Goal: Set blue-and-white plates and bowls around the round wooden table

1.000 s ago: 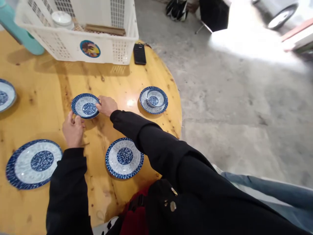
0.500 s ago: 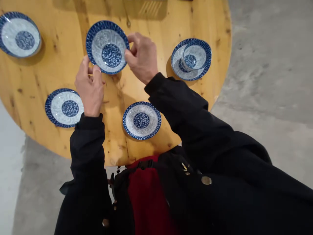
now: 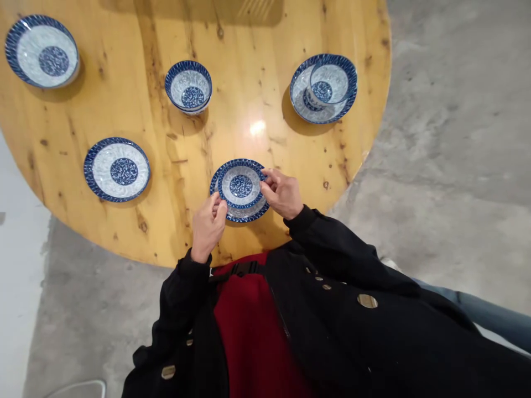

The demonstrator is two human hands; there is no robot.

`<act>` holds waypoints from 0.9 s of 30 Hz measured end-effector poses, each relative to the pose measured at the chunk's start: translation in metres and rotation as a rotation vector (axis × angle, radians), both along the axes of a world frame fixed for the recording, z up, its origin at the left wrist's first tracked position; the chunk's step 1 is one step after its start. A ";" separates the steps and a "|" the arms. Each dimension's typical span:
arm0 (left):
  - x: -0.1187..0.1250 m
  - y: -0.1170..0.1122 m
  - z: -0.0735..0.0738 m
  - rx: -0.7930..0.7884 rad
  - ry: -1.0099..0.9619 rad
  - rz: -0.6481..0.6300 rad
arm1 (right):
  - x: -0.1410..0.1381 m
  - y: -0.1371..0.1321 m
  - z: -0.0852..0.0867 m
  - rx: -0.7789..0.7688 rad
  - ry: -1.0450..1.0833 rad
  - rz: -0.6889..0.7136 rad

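A small blue-and-white patterned bowl [image 3: 240, 186] sits over a larger plate [image 3: 245, 214] of the same pattern, near the table's front edge. At the bowl's lower left rim, my left hand [image 3: 209, 225] is closed, thumb and fingers pinching the edge. My right hand [image 3: 284, 193] grips the rim on the opposite side between thumb and bent fingers. Seen from above, whether the bowl rests fully on the plate is hard to tell. Beyond, a short stack of matching bowls [image 3: 188, 85] stands on the table.
Another patterned plate [image 3: 117, 170] lies to the left on the round wooden table [image 3: 257, 94]. A large bowl [image 3: 42, 52] is at the far left. At the right, a small bowl [image 3: 329, 83] sits on a wider dish [image 3: 298, 97]. Concrete floor surrounds the table.
Both hands have brought the bowl down and toward me, from above the bowl stack to the plate in front. The stack beneath it has come into view.
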State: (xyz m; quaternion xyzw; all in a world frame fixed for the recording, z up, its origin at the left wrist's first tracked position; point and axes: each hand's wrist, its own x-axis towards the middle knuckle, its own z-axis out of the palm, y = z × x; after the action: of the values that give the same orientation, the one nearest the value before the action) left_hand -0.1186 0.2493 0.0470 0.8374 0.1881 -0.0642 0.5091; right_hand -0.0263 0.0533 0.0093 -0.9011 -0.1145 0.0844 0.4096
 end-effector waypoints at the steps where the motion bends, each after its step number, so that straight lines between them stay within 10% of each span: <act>1: -0.003 -0.001 -0.003 0.014 0.010 -0.006 | -0.005 -0.001 -0.004 0.001 0.008 -0.005; 20: -0.020 0.020 -0.007 -0.025 0.048 0.134 | -0.003 -0.031 0.002 -0.275 -0.067 0.019; 27: -0.064 0.041 -0.015 -0.028 0.086 0.282 | -0.003 -0.013 0.027 -0.302 -0.238 0.328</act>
State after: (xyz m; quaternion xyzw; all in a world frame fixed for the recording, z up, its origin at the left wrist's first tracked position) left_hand -0.1824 0.2899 0.0324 0.7922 0.3244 -0.0306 0.5160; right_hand -0.0292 0.0402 0.0359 -0.9250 -0.2928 0.0594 0.2349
